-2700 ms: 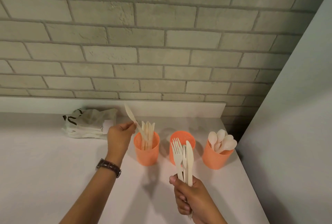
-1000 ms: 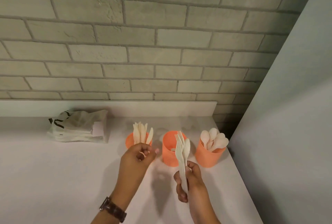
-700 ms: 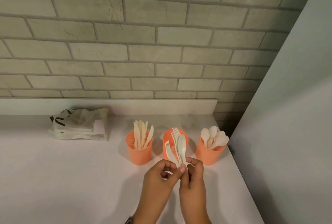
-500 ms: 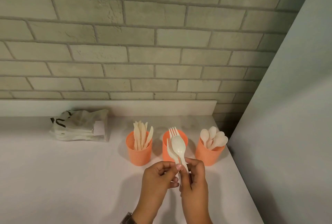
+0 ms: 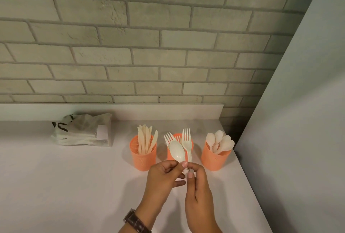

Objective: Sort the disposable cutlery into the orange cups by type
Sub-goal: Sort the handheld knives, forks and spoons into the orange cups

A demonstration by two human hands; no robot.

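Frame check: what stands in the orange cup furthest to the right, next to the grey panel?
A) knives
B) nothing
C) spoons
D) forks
C: rounded spoons stick up out of the right cup, while the knives stand in the left cup.

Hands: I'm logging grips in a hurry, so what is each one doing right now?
Left hand: pinches the spoon by its handle.
Right hand: grips the forks by their handles.
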